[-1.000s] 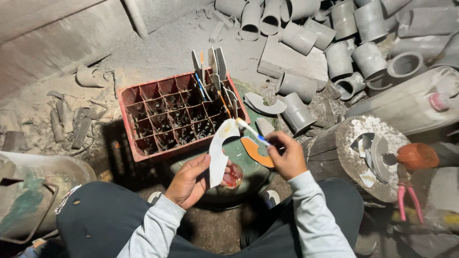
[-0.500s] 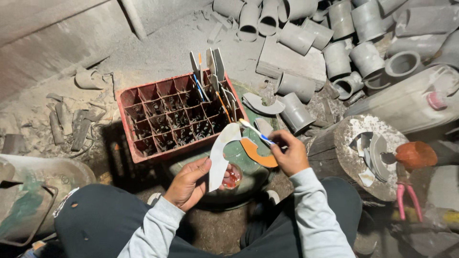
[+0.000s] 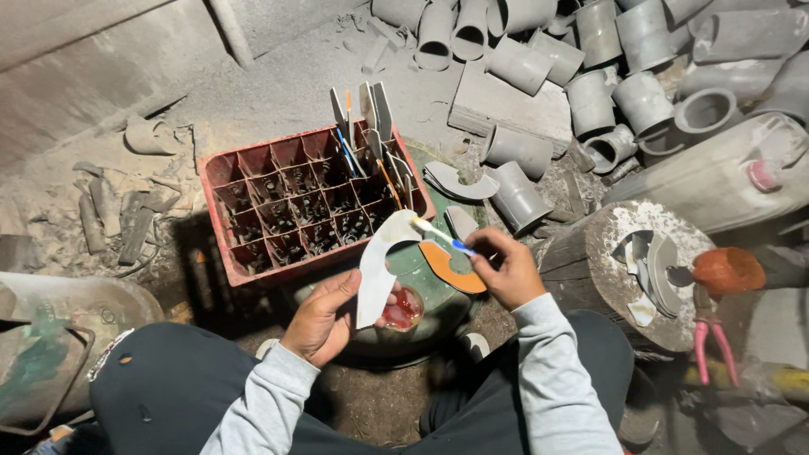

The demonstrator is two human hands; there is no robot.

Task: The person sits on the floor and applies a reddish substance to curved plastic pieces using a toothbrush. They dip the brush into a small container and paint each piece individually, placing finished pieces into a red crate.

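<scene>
Two bare hands work just below the red crate (image 3: 286, 211), a divided plastic case standing on dusty ground. Left of the crate lie bits of grey pipe scrap (image 3: 109, 219), and lower left of it sits a worn metal container (image 3: 50, 345).

Below the crate's front edge, the left hand (image 3: 324, 316) is closed on the lower end of a curved grey plastic piece (image 3: 375, 270), thumb over its face, holding it upright. Close under that piece is a small red-filled tin (image 3: 404, 310), resting on a green round drum top (image 3: 421, 270).

At the crate's right rear corner, several flat strips and thin tools (image 3: 371, 118) stand upright in the compartments.

Right of the crate's front corner, the right hand (image 3: 506, 270) pinches a small brush (image 3: 442, 236) with a blue handle, its tip touching the upper curve of the grey piece. An orange curved piece (image 3: 451, 270) lies just under the brush, on the drum top.

Farther right of the crate stands a wooden stump (image 3: 590, 261) with cut grey shapes on its top; pink-handled pliers (image 3: 712, 337) rest beside it. Beyond the crate to the upper right lies a heap of grey pipe sections (image 3: 590, 50).
</scene>
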